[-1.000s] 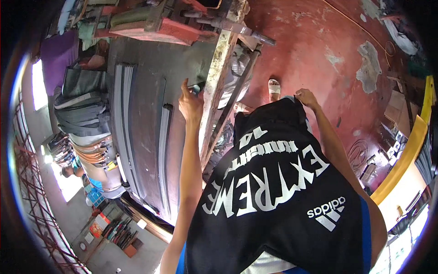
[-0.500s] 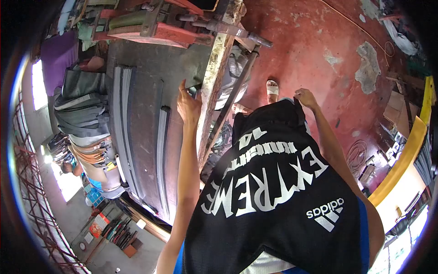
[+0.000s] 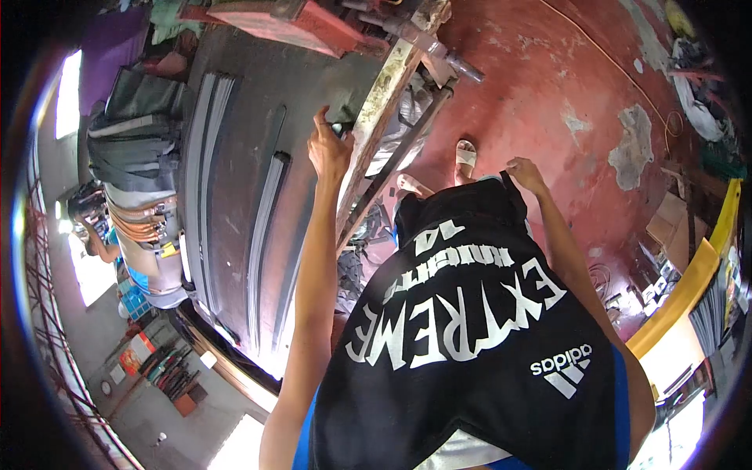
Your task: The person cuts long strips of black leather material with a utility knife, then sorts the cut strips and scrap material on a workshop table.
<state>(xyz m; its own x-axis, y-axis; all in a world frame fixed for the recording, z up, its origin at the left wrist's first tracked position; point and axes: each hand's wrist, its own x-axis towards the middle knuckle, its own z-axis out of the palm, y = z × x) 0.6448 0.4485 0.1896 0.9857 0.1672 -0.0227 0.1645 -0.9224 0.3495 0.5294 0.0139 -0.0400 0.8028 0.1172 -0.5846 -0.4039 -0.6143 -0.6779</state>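
My left hand (image 3: 329,155) is above the edge of the dark worktable (image 3: 313,82), beside its worn wooden beam (image 3: 384,86). Its index finger sticks out and the others curl at a small dark object (image 3: 340,128), too small to name. My right hand (image 3: 528,175) pinches the lower edge of the black shirt (image 3: 439,313) that I wear, on its right side. The shirt bears white lettering.
Long grey strips (image 3: 205,180) lie on the worktable, with a thinner bundle (image 3: 266,227) beside them. A red metal frame (image 3: 301,23) stands at the top. Stacked dark material (image 3: 141,133) is at left. Yellow sheeting (image 3: 681,298) is at right. Sandalled feet (image 3: 465,157) rest on the red floor (image 3: 540,86).
The view has shifted, so the red frame and the strips sit higher. My left hand appears higher, still at the table edge. My right hand keeps its pinch on the shirt.
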